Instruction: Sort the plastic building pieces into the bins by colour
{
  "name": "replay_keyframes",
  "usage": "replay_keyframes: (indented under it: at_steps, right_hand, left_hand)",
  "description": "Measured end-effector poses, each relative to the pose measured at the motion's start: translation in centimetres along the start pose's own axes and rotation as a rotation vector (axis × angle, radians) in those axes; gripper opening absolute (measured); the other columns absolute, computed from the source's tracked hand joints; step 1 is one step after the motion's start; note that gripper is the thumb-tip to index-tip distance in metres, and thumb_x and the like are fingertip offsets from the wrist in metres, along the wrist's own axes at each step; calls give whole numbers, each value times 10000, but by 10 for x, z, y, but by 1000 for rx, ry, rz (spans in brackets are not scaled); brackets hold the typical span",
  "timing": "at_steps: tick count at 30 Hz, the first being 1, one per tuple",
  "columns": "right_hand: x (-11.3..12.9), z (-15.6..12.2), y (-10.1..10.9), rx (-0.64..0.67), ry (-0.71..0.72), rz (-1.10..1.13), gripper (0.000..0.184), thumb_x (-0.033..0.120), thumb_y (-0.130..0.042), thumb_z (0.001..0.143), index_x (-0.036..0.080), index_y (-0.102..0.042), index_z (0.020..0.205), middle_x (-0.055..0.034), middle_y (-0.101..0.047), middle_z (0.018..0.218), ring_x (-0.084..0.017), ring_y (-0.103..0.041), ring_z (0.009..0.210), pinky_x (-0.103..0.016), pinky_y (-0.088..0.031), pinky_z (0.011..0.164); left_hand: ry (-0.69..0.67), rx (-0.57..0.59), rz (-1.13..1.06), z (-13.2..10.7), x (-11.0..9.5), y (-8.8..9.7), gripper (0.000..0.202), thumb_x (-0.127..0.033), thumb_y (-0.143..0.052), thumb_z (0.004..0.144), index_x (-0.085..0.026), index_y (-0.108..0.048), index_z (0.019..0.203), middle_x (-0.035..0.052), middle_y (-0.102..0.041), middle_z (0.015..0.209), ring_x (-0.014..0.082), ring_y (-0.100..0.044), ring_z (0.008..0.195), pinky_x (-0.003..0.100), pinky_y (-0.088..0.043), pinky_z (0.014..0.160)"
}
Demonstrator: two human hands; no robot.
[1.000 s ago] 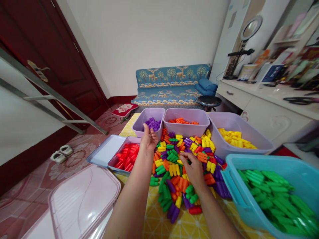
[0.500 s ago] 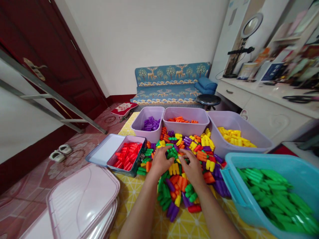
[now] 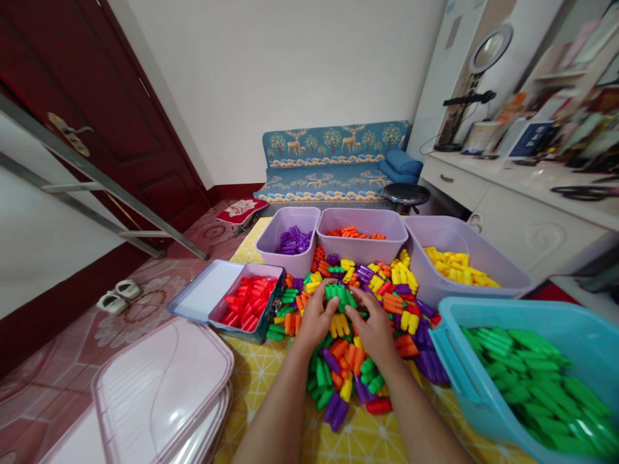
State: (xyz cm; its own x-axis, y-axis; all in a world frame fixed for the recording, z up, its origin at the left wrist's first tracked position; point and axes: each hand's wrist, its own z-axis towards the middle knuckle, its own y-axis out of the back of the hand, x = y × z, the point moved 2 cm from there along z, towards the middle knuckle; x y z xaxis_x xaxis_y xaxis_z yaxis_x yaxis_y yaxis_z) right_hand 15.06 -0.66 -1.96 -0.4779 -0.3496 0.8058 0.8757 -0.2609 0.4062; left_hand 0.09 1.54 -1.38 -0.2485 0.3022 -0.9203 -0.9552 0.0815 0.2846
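A heap of small plastic pegs (image 3: 387, 296) in several colours lies on a yellow patterned tabletop (image 3: 251, 380). My left hand (image 3: 315, 317) and my right hand (image 3: 371, 327) rest side by side in the middle of the heap, fingers curled around a cluster of green pegs (image 3: 339, 296) held between them. Round the heap stand a purple tub of purple pegs (image 3: 289, 242), a purple tub of orange pegs (image 3: 360, 237), a purple tub of yellow pegs (image 3: 457, 265), a small tub of red pegs (image 3: 245, 301) and a blue tub of green pegs (image 3: 527, 380).
A pale blue lid (image 3: 203, 298) lies under the red tub. Pink lids (image 3: 159, 393) are stacked at the near left corner. On the floor beyond are a patterned sofa (image 3: 333, 161), a black stool (image 3: 405, 194), slippers (image 3: 116, 298) and a leaning ladder (image 3: 97, 187). A white desk (image 3: 527, 206) stands on the right.
My left hand came back from the purple tub to the heap and closed in beside my right hand. Both hands now gather green pegs between them.
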Motion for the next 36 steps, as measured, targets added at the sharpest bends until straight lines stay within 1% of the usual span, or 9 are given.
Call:
replay_keyframes:
  at_steps: [4,7,12,18,24,27,30,33,36]
  right_hand:
    - [5,1,8,-84,-3,-54,256,283,-579,829,174,-662,1046,-85,-663,968,-210,-595,866,-381,-483,819]
    - [12,3,21,-262,-96,-40,238,333,-627,793,177,-670,967,-59,-656,867,-192,-567,752,-367,-477,746]
    - [40,7,45,-566,-212,450,309,371,-676,768,174,-589,989,6,-626,770,-124,-568,614,-270,-472,610]
    - [72,13,75,-826,-108,795,200,277,-687,773,183,-601,927,13,-633,866,-88,-608,679,-278,-508,724]
    - [57,13,100,-1014,-103,1009,112,263,-643,802,196,-553,796,-3,-637,853,-111,-640,825,-302,-487,887]
    - [49,11,106,-1016,-150,948,252,442,-471,895,206,-560,899,-77,-621,1111,-162,-627,996,-366,-467,942]
    - [47,8,105,-901,-194,760,474,564,-241,915,220,-532,1064,-127,-522,1319,-220,-598,1086,-426,-498,866]
    - [50,8,93,-771,-248,699,548,605,-230,890,223,-540,1132,-123,-584,1239,-203,-643,920,-377,-523,725]
    - [50,9,70,-597,-311,714,419,537,-460,845,192,-617,1022,-84,-680,979,-161,-627,725,-297,-497,626]
  left_hand:
    - [-8,-26,-71,0,-1,0,392,-318,-502,894,-200,-491,1268,55,-642,1048,174,-612,881,293,-487,823]
    - [-8,-91,-35,2,0,0,323,-280,-530,870,-187,-552,1179,56,-653,1044,184,-612,927,296,-481,846]
    - [3,-83,62,4,4,-2,327,-246,-568,831,-193,-593,1153,52,-678,1010,193,-631,888,299,-491,811]
    - [-7,-73,117,3,2,-2,348,-202,-564,822,-190,-603,1167,69,-675,1097,206,-630,930,314,-485,836]
    - [-6,-68,129,2,4,-2,348,-210,-561,825,-196,-601,1171,61,-685,1040,201,-631,898,311,-485,817]
    - [-11,-75,119,2,2,-2,345,-211,-565,822,-196,-608,1164,63,-684,1046,206,-628,924,316,-481,836]
    - [-8,-81,128,2,0,-2,342,-216,-573,818,-196,-613,1157,66,-687,1040,209,-629,910,323,-483,832]
    - [-3,-81,134,3,-1,-1,339,-214,-574,816,-191,-615,1152,67,-690,1016,207,-631,891,323,-488,822]
    - [2,-82,104,3,-3,-1,298,-216,-573,816,-173,-634,1104,62,-694,951,203,-632,882,317,-490,822]
